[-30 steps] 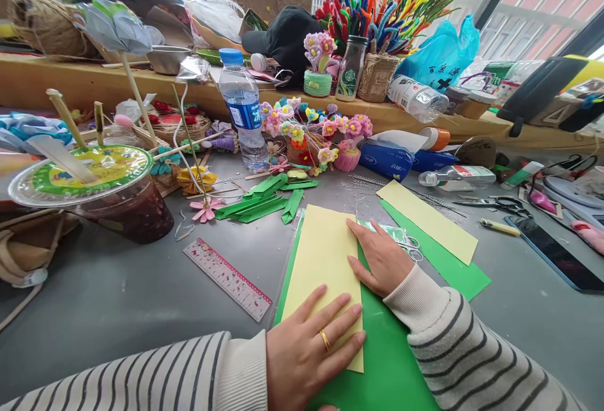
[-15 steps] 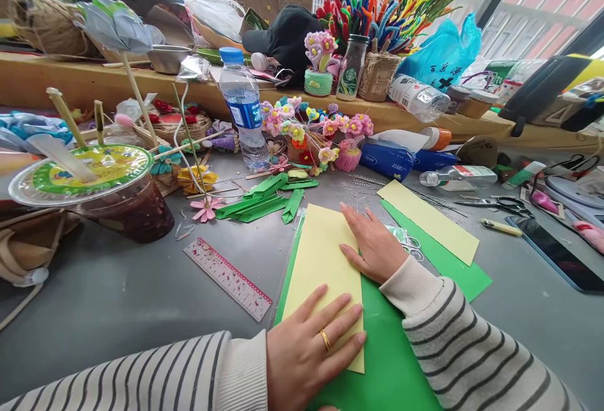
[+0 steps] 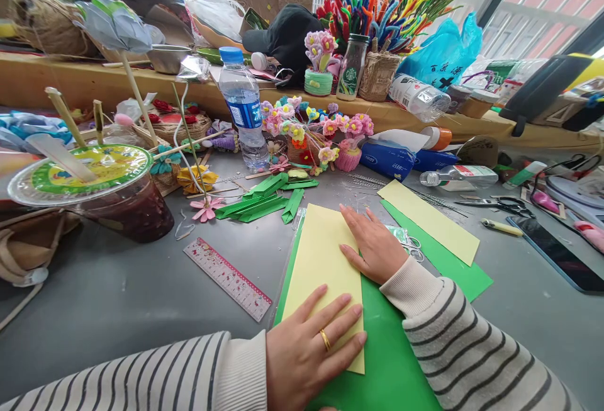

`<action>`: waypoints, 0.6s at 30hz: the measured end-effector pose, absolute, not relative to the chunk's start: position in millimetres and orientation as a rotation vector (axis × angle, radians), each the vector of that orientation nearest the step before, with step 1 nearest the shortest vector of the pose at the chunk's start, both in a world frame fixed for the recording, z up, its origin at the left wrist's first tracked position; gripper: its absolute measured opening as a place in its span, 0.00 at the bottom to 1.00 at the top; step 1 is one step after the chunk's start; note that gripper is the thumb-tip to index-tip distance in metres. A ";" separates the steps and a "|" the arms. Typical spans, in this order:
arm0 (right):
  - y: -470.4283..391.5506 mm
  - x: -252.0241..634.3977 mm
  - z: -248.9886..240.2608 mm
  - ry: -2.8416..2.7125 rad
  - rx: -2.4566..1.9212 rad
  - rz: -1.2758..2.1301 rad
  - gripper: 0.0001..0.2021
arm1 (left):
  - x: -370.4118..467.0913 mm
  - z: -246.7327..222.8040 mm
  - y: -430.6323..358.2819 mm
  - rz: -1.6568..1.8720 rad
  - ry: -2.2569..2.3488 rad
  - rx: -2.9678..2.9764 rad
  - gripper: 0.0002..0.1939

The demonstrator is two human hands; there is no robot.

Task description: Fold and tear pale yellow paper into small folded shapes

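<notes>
A pale yellow paper strip (image 3: 311, 253) lies on a larger green sheet (image 3: 389, 348) in front of me. My left hand (image 3: 314, 348) rests flat on the strip's near end, fingers spread, a gold ring on one finger. Further up, my right hand (image 3: 372, 241) lies across the strip's right edge with its fingers stretched out. Beside the right hand is a pair of small scissors (image 3: 413, 248), partly hidden. Another yellow strip (image 3: 431, 222) lies on a second green piece (image 3: 465, 275) to the right. A pink-edged ruler (image 3: 227, 279) sits left of the sheet.
Folded green paper strips (image 3: 257, 200) lie beyond the sheet. A drink cup (image 3: 127, 203) stands at left, a water bottle (image 3: 243, 109) behind. Crafted flowers (image 3: 325, 131) and a blue tissue pack (image 3: 389, 158) line the back. Black scissors (image 3: 504, 205) and a phone (image 3: 559, 253) are at right.
</notes>
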State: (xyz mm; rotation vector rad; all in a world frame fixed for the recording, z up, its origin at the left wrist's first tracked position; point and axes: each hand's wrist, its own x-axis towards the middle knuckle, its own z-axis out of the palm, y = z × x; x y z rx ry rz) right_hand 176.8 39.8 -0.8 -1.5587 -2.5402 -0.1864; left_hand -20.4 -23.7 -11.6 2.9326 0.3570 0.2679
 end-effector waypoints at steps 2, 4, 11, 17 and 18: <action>39.9 176.8 -1.1 -2.545 -1.562 -0.195 0.30 | -20.4 -11.4 -23.7 0.275 0.358 2.929 0.31; 40.0 176.9 -1.7 -2.545 -1.571 -0.202 0.30 | -20.6 -10.3 -23.4 0.266 0.356 2.927 0.31; 40.4 177.2 -1.7 -2.535 -1.532 -0.213 0.29 | -21.0 -5.5 -22.7 0.216 0.338 2.903 0.31; 39.8 177.5 -1.4 -2.542 -1.542 -0.221 0.29 | -20.7 -5.7 -23.6 0.266 0.356 2.881 0.30; 39.8 177.6 -1.8 -2.542 -1.539 -0.224 0.29 | -20.6 -5.7 -23.7 0.266 0.357 2.880 0.30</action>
